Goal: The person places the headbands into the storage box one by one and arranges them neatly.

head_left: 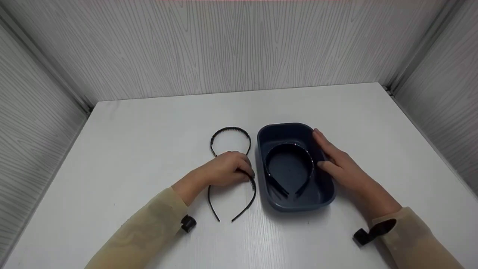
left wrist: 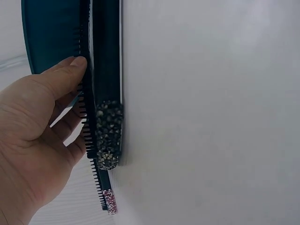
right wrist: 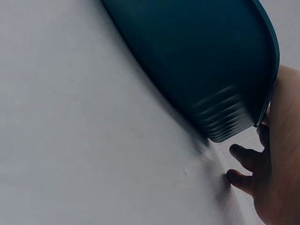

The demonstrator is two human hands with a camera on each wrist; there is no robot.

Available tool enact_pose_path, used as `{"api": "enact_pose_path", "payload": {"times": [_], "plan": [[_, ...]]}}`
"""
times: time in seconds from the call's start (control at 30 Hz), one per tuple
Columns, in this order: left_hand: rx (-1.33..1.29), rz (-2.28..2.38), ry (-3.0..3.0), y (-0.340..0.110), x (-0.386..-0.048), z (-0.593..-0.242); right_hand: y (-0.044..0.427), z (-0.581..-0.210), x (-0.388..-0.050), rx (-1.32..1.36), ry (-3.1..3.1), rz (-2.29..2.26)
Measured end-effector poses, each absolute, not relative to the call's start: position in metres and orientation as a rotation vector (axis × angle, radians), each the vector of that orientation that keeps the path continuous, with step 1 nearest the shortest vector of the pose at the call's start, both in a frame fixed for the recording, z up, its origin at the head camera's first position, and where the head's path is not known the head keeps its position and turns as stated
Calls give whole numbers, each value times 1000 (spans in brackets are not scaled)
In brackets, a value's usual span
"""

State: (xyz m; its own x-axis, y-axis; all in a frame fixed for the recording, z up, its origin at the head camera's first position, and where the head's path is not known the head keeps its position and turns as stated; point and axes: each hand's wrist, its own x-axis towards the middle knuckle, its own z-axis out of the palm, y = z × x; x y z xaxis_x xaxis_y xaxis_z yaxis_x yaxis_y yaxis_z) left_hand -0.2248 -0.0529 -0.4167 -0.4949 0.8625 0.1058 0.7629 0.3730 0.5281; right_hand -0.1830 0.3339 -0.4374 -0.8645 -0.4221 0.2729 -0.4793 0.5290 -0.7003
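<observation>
In the head view my left hand (head_left: 229,168) pinches the top of a thin black headband (head_left: 254,186) lying nearer me. The left wrist view shows my thumb (left wrist: 70,72) against its comb teeth (left wrist: 87,122); a cluster of dark stones (left wrist: 108,131) sits beside them. Another thin toothed headband (head_left: 230,128) lies just beyond that hand. My right hand (head_left: 343,168) grips the right wall of a dark blue plastic bin (head_left: 298,207), thumb over the rim. Inside the bin rests a wider, glittery dark headband (head_left: 278,185). Fingers (right wrist: 246,157) of the right hand show outside the bin.
Everything stands on a white table (head_left: 157,130). Pale wood-grain panels (head_left: 224,48) rise behind it and at both sides. A black strap with a small device (head_left: 361,237) is on the right wrist; a similar device (head_left: 188,223) shows at the left.
</observation>
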Motion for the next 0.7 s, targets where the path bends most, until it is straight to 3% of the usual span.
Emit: {"api": "enact_pose_path", "payload": {"times": [0.7], "plan": [[1476,775,2462,-52,-225,-418,335,-437,-183,805,-2672,1278]]}}
